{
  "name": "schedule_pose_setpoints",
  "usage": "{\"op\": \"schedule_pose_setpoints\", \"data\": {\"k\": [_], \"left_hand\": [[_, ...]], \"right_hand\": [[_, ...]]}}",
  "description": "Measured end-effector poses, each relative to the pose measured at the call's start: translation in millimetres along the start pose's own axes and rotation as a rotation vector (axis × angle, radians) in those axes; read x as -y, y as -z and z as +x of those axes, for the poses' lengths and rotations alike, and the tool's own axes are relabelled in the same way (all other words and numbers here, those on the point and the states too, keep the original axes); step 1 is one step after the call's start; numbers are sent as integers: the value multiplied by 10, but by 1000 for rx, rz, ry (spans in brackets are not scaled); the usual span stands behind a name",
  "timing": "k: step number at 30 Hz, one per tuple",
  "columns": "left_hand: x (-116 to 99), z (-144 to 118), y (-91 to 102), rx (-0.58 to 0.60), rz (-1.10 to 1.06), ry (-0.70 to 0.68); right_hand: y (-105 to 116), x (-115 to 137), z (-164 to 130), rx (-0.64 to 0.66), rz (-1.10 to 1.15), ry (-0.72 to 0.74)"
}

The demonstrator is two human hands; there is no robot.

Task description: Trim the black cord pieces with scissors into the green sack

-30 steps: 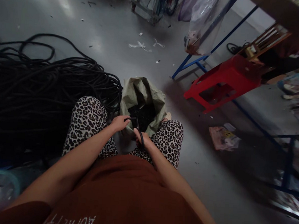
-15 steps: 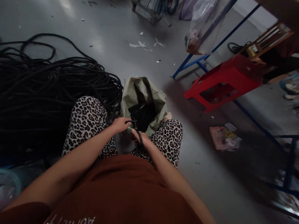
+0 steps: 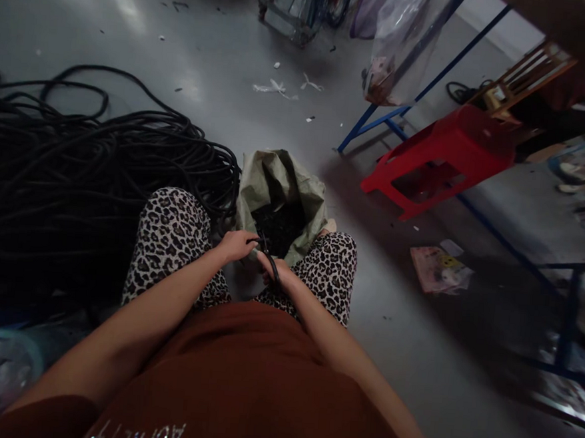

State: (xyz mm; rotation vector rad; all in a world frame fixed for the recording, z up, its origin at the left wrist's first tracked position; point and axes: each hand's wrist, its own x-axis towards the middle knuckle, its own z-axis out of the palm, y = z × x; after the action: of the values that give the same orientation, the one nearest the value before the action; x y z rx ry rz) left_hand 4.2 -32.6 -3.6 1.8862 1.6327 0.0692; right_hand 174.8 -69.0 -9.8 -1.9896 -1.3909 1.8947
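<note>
My left hand (image 3: pixel 236 245) is closed on a short black cord (image 3: pixel 252 241) whose end sticks out past the fingertips. My right hand (image 3: pixel 279 273) grips scissors with black handles (image 3: pixel 273 270); their blades point up toward the cord end, beside my left fingertips. Both hands are over the near rim of an open greenish woven sack (image 3: pixel 314 190), which stands between my knees. Dark small pieces (image 3: pixel 279 225) lie inside it. To the left spreads a big tangled heap of black cord (image 3: pixel 127 147), reaching the sack's side.
A red plastic stool (image 3: pixel 471 141) lies tipped at the right by a blue-framed table (image 3: pixel 374 124). Near it is a printed packet (image 3: pixel 436 269) on the floor. A wheeled trolley (image 3: pixel 283 21) stands ahead, and a pale blue tub (image 3: pixel 37 354) at lower left.
The cord end between my left fingers and the scissors looks shorter and a little lower. The scissors' blades have shifted slightly. The sack and the heap stay where they were.
</note>
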Motion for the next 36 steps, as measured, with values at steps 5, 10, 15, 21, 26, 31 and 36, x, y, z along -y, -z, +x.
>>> {"op": "schedule_pose_setpoints", "data": {"k": [5,10,15,21,26,31,36], "left_hand": [[3,-9,-2,-4,11,-25],[1,0,2,4,6,-29],[-15,11,2,10,-3,-23],[-23,16,-1,27,-11,-28],[-32,21,-2,-4,-52,-50],[-9,55,-17,-6,-57,-18],[40,99,-41,10,-105,-13]], "right_hand": [[-28,-52,76,17,-27,16],[-24,-58,52,-19,-40,13],[14,1,-37,-61,-120,26],[19,51,-88,-50,-148,16],[35,54,-62,-98,-178,34],[53,40,-42,-118,-193,71],[60,34,-52,-147,-224,85]]}}
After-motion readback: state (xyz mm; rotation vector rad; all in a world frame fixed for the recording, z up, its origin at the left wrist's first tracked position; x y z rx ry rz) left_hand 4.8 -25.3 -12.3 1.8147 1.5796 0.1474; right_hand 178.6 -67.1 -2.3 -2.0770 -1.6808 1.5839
